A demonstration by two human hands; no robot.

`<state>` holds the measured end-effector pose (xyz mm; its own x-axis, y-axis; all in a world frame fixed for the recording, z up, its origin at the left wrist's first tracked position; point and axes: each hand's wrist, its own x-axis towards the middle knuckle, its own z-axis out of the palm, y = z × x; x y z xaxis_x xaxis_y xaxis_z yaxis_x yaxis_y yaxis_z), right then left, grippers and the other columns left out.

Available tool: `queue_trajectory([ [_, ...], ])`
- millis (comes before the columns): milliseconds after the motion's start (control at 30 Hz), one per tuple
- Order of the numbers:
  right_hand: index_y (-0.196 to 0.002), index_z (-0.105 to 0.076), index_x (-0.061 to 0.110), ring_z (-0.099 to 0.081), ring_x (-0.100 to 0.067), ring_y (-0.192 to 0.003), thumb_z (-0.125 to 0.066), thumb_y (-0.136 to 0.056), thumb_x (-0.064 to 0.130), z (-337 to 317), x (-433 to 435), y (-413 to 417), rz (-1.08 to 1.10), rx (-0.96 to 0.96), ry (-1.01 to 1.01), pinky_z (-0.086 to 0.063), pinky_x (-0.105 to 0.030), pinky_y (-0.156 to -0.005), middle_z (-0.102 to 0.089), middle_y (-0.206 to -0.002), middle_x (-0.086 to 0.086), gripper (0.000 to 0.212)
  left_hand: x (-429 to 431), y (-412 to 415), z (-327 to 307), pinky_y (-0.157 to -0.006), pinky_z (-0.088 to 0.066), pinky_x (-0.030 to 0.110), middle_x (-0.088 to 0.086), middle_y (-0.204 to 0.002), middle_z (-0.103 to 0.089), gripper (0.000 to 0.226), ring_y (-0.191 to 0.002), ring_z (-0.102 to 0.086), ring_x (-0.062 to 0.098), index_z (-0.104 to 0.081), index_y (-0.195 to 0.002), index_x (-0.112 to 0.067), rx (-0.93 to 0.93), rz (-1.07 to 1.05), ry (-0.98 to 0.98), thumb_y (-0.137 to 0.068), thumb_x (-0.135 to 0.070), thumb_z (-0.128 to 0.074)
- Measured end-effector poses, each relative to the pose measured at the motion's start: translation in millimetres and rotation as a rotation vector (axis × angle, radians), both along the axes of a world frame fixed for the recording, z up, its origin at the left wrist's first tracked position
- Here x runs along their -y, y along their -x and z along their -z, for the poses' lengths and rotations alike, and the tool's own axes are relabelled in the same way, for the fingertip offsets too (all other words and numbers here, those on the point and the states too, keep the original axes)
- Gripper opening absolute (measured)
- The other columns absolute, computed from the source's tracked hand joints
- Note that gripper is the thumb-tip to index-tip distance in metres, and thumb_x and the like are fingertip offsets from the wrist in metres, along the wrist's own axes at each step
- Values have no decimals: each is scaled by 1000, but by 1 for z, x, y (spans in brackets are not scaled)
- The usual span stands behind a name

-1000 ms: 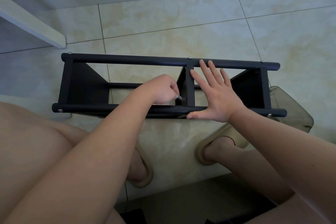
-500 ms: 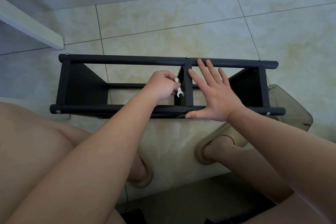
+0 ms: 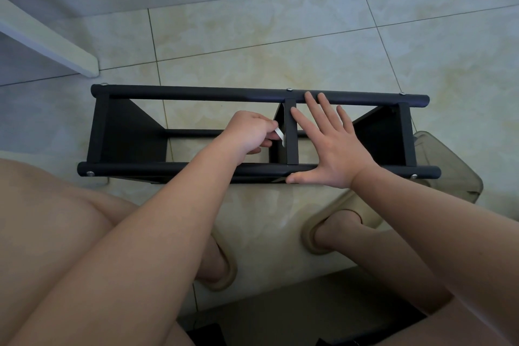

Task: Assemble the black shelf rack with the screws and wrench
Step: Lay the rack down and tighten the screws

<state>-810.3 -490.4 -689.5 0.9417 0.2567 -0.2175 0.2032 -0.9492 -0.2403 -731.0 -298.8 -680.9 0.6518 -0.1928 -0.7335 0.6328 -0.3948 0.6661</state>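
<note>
Tiled floor [image 3: 309, 36] | black shelf rack [image 3: 196, 92] lying flat | left hand [image 3: 250, 135] pinches wrench [image 3: 280, 136] at middle divider | right hand [image 3: 334, 149] flat, fingers spread, pressing frame

The rack [image 3: 196, 92] gapes open left of its divider [image 3: 290, 132]; the right hand [image 3: 334, 150] spans the other bay.

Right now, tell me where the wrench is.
In the head view, the silver wrench is pinched in the left hand, just left of the rack's middle crossbar, with the right hand flat on its other side.
</note>
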Motion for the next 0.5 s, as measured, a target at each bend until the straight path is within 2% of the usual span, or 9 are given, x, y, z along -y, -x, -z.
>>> queue_trajectory([
  [167, -163, -2, 29, 18, -26, -156, -39, -63, 101, -1, 0, 0, -2, -2, 8, 3, -54, -125, 15, -170, -3, 129, -3, -1, 1, -73, -51, 28, -8, -79, -77, 11, -83, -72, 8, -69, -95, -22, -28, 15, 24, -97, -29, -62],
  [367, -163, -1, 29, 19, -26, -156, -38, -62, 101, -2, 0, 0, -3, -12, 11, 2, -56, -125, 16, -170, -3, 130, -5, -3, 1, -85, -53, 31, -8, -81, -78, 10, -84, -72, 8, -68, -99, -22, -58, 81, 13, -96, -30, -62],
  [500, -163, -2, 28, 19, -26, -156, -37, -63, 101, -1, 0, 0, -5, -7, 7, 2, -56, -125, 15, -170, -3, 129, -5, -3, 0, -85, -52, 30, -8, -80, -77, 11, -81, -71, 7, -68, -100, -21, -62, 106, -9, -97, -29, -61],
])
